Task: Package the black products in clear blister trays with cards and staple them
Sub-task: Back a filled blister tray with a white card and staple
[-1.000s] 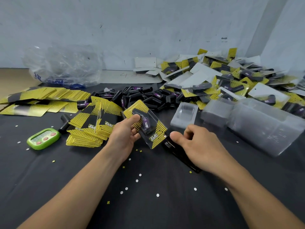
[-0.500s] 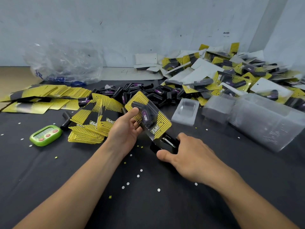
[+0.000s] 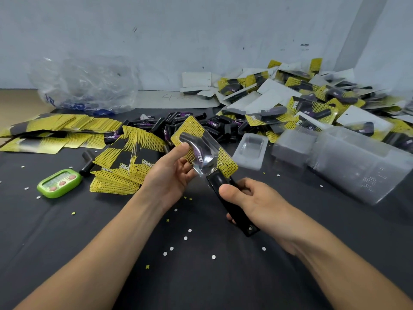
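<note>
My left hand (image 3: 171, 175) holds an assembled pack (image 3: 204, 149): a clear blister tray with a black product over a yellow-and-black card, tilted above the table. My right hand (image 3: 252, 201) grips a black stapler (image 3: 232, 206), lifted off the table, its nose at the pack's lower edge. Loose black products (image 3: 196, 125) lie heaped behind the pack. A stack of yellow cards (image 3: 127, 166) sits left of my left hand. One empty clear tray (image 3: 251, 148) lies to the right.
A pile of finished packs (image 3: 312, 106) fills the back right. Stacked clear trays in plastic wrap (image 3: 357, 162) lie at right. More cards (image 3: 55, 133) spread at far left, with a green timer (image 3: 59, 183) and a crumpled plastic bag (image 3: 87, 86).
My right hand picked the stapler up from the table and brought it to the pack's lower edge. My left hand raised the pack slightly and turned it toward the stapler.
</note>
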